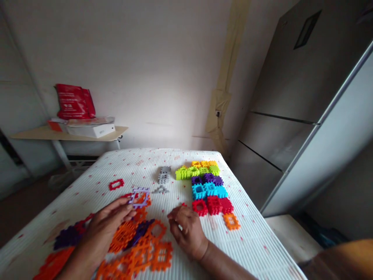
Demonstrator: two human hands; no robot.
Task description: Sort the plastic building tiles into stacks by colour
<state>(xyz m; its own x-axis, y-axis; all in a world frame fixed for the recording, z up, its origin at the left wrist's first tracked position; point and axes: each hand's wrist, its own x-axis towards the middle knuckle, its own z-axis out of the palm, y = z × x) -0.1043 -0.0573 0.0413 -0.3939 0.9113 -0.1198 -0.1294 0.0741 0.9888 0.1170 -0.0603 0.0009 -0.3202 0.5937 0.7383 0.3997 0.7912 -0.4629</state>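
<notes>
Between the thumb and fingers of my left hand (116, 212) is a pale purple interlocking tile (140, 198), a square frame with toothed edges, held up over the pile. Below it lies a loose heap of orange interlocking tiles (142, 254), with dark purple tiles (68, 237) at its left and among it. My right hand (188, 231) is just right of the heap, fingers curled; whether anything is in them is hidden. A bit of red shows behind its knuckles. Close by on the right stand red tile stacks (214, 205).
Beyond the red stacks are light blue (210, 189), dark purple (208, 178), green (194, 172) and yellow stacks (205, 164). Grey tiles (164, 175) stand mid-table. A red frame tile (116, 184) lies left, an orange one (232, 221) right. A fridge (279, 101) stands beyond the table's right edge.
</notes>
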